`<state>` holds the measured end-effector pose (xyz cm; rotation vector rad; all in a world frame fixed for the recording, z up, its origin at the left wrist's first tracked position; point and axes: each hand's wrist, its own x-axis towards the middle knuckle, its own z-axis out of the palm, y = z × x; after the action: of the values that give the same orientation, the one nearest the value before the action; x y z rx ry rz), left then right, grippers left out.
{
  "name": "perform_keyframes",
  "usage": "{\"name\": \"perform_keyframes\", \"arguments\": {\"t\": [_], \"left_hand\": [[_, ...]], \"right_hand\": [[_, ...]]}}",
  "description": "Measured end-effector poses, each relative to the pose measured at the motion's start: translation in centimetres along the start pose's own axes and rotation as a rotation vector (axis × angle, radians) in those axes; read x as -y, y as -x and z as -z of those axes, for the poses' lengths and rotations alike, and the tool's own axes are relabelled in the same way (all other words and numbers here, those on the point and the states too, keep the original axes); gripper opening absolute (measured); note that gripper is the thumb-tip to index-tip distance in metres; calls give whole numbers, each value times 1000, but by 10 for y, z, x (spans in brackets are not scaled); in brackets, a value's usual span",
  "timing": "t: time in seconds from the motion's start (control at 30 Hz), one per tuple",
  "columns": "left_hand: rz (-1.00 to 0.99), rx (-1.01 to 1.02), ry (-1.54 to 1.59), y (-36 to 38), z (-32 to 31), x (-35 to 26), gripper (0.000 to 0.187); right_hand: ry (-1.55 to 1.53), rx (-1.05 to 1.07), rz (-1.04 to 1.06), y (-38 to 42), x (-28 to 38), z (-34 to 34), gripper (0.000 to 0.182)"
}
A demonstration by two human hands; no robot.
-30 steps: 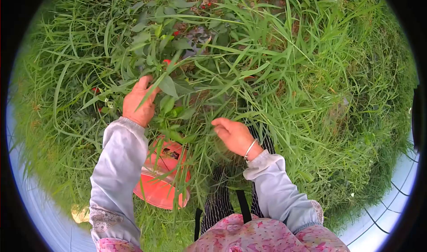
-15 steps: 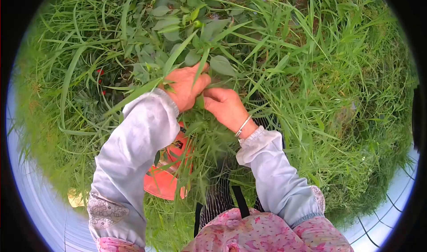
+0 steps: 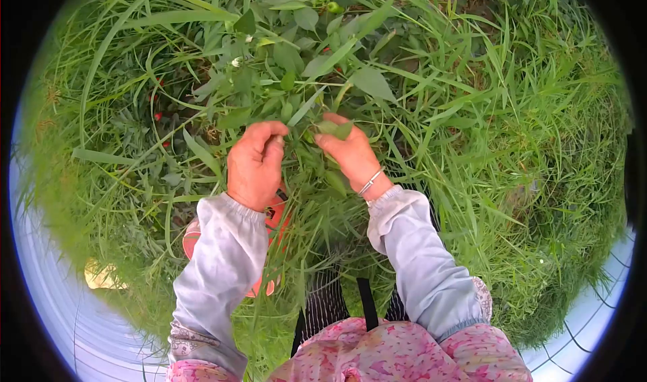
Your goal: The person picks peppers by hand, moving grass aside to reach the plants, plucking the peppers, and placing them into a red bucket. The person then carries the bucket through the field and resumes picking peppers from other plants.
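My left hand [image 3: 255, 166] is beside the leafy stems in the middle of the view, its fingers curled together with the thumb against them. Whatever lies between those fingertips is too small to make out. To its right, my right hand [image 3: 352, 154] has thumb and fingers pinched on a leafy stem [image 3: 322, 122], and a leaf covers part of the fingers. A gap separates the two hands. Above them spread broad green pepper leaves [image 3: 372, 83], with a round green fruit [image 3: 333, 7] farther up and a small white flower [image 3: 236, 62].
Small red fruits [image 3: 158, 116] show among the plants at the left. A red-orange container [image 3: 191, 239] is partly hidden behind my left sleeve and grass. Tall grass [image 3: 499, 153] fills the right side. A yellowish object [image 3: 104, 276] lies at the lower left.
My left hand has moved left and down, away from my right hand, and its back has turned toward the camera. My right hand has shifted slightly right. The plants look lower in the view.
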<state>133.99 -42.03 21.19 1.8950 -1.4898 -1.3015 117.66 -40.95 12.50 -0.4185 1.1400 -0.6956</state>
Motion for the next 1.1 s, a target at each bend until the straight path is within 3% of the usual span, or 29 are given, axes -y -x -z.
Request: {"name": "perform_keyframes", "arguments": {"t": [0.07, 0.13, 0.37, 0.47, 0.53, 0.6, 0.63, 0.73, 0.77, 0.87, 1.0, 1.1], "left_hand": [[137, -61, -18, 15, -7, 9, 20], [177, -86, 164, 25, -14, 25, 17], [422, -239, 804, 26, -1, 7, 16], [428, -234, 875, 31, -5, 15, 16], [358, -194, 778, 34, -6, 9, 18], [225, -196, 617, 36, -8, -2, 20], [181, -101, 613, 38, -7, -2, 29], [-225, -84, 38, 30, -11, -18, 47], [-241, -100, -178, 31, -13, -20, 63], [-312, -236, -251, 23, -25, 2, 65], [-175, -97, -126, 20, -18, 5, 51], [-156, -241, -106, 31, -24, 14, 38]], "right_hand": [[-25, 93, -56, 0, 6, -1, 33], [-34, 208, -147, 5, 19, -3, 37], [-299, 198, -300, 1, 38, 4, 25], [-947, 442, -389, 0, 28, 9, 26], [-926, 398, -352, 0, 30, 10, 25], [-857, 225, -300, 4, 30, 3, 24], [-851, 248, -308, 3, 30, 2, 24], [-836, 354, -308, -1, 26, 1, 24], [-831, 412, -288, -1, 26, 0, 24], [-566, 182, -346, 4, 37, -11, 25], [-409, 259, -328, 2, 33, -11, 25], [-272, 312, -302, 3, 35, -10, 26]]}}
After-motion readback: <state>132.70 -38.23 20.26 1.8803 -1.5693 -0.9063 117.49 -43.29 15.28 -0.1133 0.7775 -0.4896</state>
